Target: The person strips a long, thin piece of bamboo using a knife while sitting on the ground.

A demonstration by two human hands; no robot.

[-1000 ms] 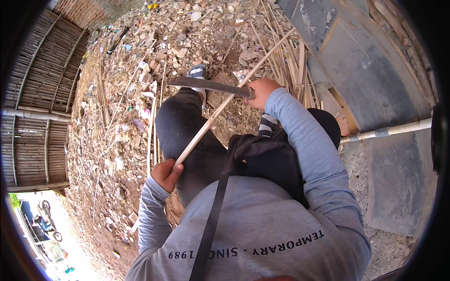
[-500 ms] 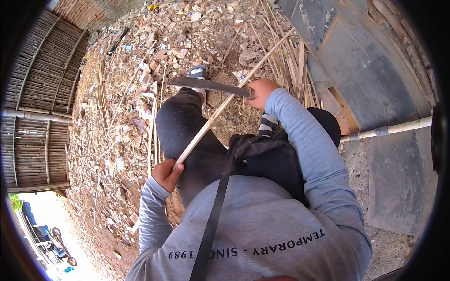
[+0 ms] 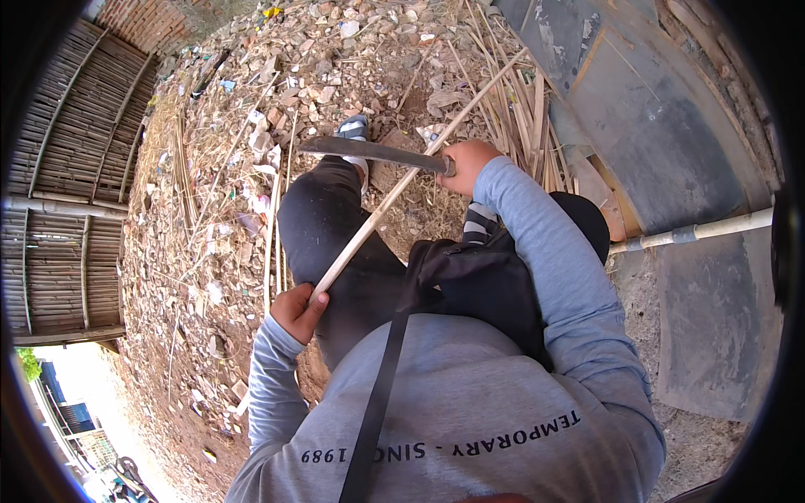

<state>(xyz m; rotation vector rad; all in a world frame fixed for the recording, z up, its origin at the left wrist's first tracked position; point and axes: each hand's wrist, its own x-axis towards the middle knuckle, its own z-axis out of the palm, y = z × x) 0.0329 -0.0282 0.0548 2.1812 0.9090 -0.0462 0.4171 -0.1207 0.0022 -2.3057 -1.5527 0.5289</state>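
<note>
A long pale strip of split bamboo slants across my bent leg, from lower left to upper right. Its near end sits in the closed fingers of my left hand, thumb along the top, beside my knee. My right hand is wrapped round the handle of a machete, and the grip is mostly hidden by the fingers. The dark, slightly curved blade points left and lies across the strip, near my right hand. The strip's far end reaches the pile of bamboo strips.
Rubble and dry straw cover the ground. Grey sheets and a pale pole stand close on the right. A bamboo-slat wall rises on the left. A black bag hangs at my front. A motorbike shows at lower left.
My hands, the machete and the bamboo strip have hardly moved. At the lower left, the motorbike has shifted down toward the picture's edge.
</note>
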